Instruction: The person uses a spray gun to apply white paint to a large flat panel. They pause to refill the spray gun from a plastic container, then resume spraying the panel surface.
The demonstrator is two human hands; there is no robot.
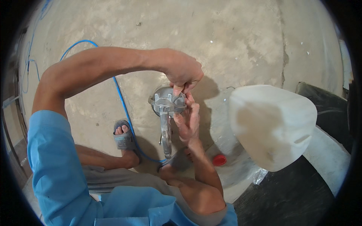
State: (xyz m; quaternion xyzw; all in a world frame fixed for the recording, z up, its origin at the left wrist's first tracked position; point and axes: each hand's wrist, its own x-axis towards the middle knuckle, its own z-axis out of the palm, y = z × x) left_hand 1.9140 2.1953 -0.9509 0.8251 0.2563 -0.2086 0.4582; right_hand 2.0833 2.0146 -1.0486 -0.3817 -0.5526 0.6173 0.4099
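Observation:
A grey metal air tool (165, 120) with a round head and a straight handle is in front of me. Its handle points toward me, and the blue hose runs to the handle's end. Over the far right side of the head, my left hand (183, 71) has its fingers pinched together, the thumb pressing down on it. From below, my right hand (189, 124) grips the right edge of the head between thumb and fingers. The two hands' fingertips meet there, and whatever small part lies between them is hidden.
A blue hose (122, 100) loops across the concrete floor (226, 22) on the left. To my right stands a large white plastic container (271, 128), with a red cap (219, 160) near it. Black sheeting (286, 196) and clear plastic lie around it. My sandalled foot (123, 133) is beside the hose.

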